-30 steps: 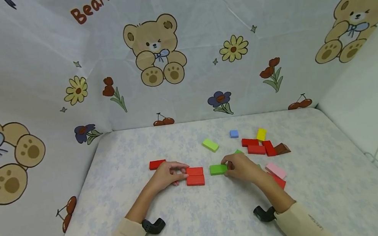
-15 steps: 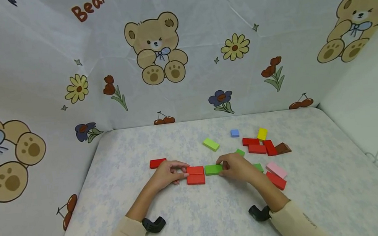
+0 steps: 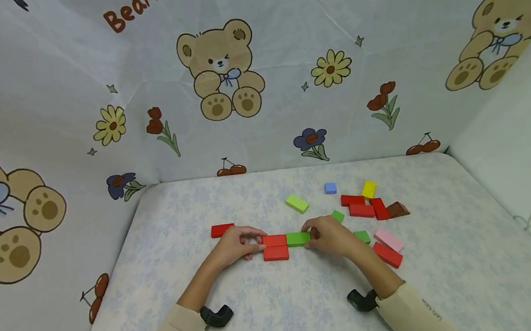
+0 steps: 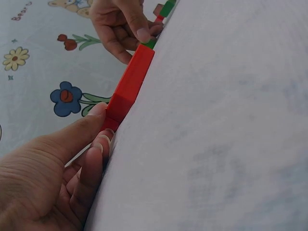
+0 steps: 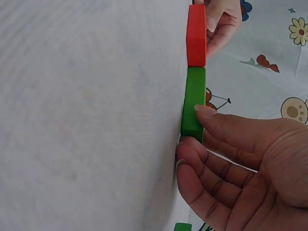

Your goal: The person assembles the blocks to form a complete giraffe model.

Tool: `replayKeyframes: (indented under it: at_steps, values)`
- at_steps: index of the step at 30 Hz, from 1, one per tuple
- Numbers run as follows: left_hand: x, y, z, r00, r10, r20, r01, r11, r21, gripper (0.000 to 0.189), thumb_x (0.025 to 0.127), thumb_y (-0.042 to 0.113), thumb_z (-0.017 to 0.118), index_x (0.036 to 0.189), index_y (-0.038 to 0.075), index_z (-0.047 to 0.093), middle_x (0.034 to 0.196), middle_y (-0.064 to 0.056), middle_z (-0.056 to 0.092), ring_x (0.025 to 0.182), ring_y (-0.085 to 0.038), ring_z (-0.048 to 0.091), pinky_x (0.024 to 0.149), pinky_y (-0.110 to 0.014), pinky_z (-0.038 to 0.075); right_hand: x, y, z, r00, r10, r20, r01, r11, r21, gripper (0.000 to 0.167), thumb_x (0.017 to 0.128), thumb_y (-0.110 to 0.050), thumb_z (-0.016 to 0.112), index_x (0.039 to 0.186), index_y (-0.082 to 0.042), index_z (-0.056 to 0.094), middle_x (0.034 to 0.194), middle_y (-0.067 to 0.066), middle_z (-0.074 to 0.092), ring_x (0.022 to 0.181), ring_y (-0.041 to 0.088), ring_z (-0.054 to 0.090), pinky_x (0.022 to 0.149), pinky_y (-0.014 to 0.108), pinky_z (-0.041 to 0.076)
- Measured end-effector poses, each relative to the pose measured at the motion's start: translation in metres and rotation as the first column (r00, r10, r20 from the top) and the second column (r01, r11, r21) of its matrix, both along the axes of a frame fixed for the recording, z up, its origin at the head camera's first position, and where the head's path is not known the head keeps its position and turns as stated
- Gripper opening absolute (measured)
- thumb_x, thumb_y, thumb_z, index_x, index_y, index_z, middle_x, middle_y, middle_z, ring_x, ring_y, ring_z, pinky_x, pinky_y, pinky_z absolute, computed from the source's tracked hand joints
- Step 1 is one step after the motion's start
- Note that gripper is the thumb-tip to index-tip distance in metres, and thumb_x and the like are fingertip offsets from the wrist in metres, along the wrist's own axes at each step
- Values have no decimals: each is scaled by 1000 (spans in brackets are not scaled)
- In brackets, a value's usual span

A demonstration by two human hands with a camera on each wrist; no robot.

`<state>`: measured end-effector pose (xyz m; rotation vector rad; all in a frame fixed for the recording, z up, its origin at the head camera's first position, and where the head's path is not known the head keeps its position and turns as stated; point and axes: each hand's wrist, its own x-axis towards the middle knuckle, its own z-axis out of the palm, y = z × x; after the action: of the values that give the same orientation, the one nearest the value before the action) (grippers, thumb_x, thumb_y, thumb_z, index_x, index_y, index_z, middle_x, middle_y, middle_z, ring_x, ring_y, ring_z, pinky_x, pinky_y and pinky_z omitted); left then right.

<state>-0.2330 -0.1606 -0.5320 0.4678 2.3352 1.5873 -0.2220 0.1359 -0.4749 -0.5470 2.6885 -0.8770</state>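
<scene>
Two red rectangular blocks lie side by side mid-table in the head view: a far red block (image 3: pixel 274 239) and a near red block (image 3: pixel 276 254). At their left end my left hand (image 3: pixel 233 246) pinches the far one between thumb and fingers; its thumb meets the block's corner in the left wrist view. A green block (image 3: pixel 295 239) sits end to end with the far red block, level in line. My right hand (image 3: pixel 332 235) grips the green block's right end, thumb on the near side and fingers curled at the end, as the right wrist view shows.
Beyond my left hand lies another red block (image 3: pixel 221 230). Behind are a light green block (image 3: pixel 297 203) and a blue cube (image 3: pixel 330 188). Right of my right hand are several red blocks (image 3: pixel 361 210), a yellow block (image 3: pixel 369 189), a brown wedge (image 3: pixel 398 209) and a pink block (image 3: pixel 389 240).
My right hand has slid the green block left, closing the gap to the far red block. My left hand stays at the red blocks' left end.
</scene>
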Motion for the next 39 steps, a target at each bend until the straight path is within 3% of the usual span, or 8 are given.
replayKeyframes:
  at_steps: [9,18,24,32,39]
  values:
    - [1,-1,1,1000,-5,14,5,1000,-16,31,84,24,85,114,17,77,93,-3,71,52,-15,57,53,-27,53,0,14,10,1000,4,-4,-4,999,-43,29,89,-12,79,116,-4,72,82,-2,63,73,15,56,63,27,51]
    - [0,-3,-2,1000,-8,6,8,1000,-24,32,84,26,86,114,16,77,93,-2,70,51,-14,57,52,-28,53,0,45,36,990,-86,-114,70,988,-141,27,92,-19,78,115,-7,73,89,0,68,81,18,61,68,28,55]
    - [1,-1,-1,1000,-10,5,10,1000,-19,31,84,27,86,112,19,78,93,-2,71,53,-15,58,54,-28,54,8,72,43,977,-161,-143,127,967,-222,25,92,-15,77,115,-5,73,94,5,70,82,20,64,67,29,56]
    - [3,-1,0,1000,-17,-4,17,1000,-12,31,84,27,86,112,18,78,92,-2,71,53,-16,60,55,-30,56,24,104,40,954,-192,-230,170,979,-111,24,92,-17,77,111,-4,74,93,1,70,82,17,63,69,29,55]
    - [3,0,-1,1000,-4,0,4,1000,-6,30,84,25,86,112,17,78,93,-3,71,53,-16,58,54,-27,54,42,129,38,943,-197,-269,181,980,-83,24,91,-16,78,110,-2,74,89,1,68,81,18,65,63,23,54]
